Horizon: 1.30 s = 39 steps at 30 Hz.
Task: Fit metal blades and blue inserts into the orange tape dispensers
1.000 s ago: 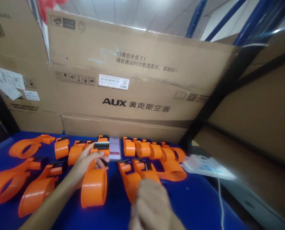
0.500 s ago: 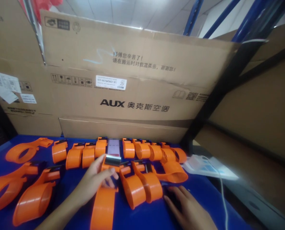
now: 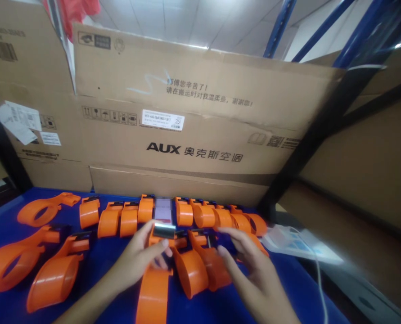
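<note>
My left hand (image 3: 145,252) is closed around the upper part of an orange tape dispenser (image 3: 152,294). A shiny metal plate (image 3: 164,231) tops that dispenser, and its wide ring hangs below my fingers. My right hand (image 3: 254,270) is raised to the right of it, thumb and fingers curled with a gap between them. Something dark blue (image 3: 227,243) shows at these fingers, too blurred to name. Two more orange dispensers stand between my hands, the nearer one (image 3: 191,272) to the left hand, the other (image 3: 215,267) partly behind my right fingers.
More orange dispensers (image 3: 110,220) line the back of the blue table surface (image 3: 109,256), and others (image 3: 55,279) lie at the left. A phone (image 3: 163,210) stands behind my left hand. Cardboard boxes (image 3: 193,180) wall off the back. A white cable (image 3: 317,279) runs down the right.
My right hand has risen from the table and moved toward the dispensers, with something dark blue now at its fingers. My left hand still holds its dispenser. The view has shifted slightly.
</note>
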Motion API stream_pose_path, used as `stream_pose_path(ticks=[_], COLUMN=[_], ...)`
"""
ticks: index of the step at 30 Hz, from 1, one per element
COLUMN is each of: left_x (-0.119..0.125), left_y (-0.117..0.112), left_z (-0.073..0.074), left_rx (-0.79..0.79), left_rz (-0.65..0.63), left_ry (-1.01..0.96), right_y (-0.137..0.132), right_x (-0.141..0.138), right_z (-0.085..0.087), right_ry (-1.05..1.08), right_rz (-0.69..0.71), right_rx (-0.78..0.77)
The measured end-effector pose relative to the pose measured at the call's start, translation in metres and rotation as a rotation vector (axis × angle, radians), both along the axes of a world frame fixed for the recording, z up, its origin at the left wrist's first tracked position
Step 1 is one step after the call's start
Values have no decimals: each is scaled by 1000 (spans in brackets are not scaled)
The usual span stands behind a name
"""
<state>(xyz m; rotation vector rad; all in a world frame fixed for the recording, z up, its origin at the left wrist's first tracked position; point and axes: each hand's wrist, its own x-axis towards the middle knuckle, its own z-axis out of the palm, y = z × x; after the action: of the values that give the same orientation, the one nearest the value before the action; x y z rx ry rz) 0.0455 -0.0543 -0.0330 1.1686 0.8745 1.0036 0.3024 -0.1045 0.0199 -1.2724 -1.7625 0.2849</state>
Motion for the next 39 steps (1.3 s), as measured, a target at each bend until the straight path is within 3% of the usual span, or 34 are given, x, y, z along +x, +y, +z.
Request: stream_pose_path(ticks=[3, 6, 11, 21, 39], left_x=[0, -1, -3, 2, -1], left_y=[0, 2, 3, -1, -1], left_z=[-1, 0, 2, 4, 8], left_rx=[9, 7, 23, 18, 14], left_rz=[-5, 13, 77, 92, 124], left_ry=[8, 13, -7, -42, -118], right_y=[25, 47, 59, 46, 41], right_x=[-34, -55, -65, -77, -72], right_z=[22, 27, 11, -16, -18], right_ry=[37, 37, 70, 29, -69], right_rz=[216, 314, 215, 101, 293], right_rx=[-55, -74, 92, 148, 269])
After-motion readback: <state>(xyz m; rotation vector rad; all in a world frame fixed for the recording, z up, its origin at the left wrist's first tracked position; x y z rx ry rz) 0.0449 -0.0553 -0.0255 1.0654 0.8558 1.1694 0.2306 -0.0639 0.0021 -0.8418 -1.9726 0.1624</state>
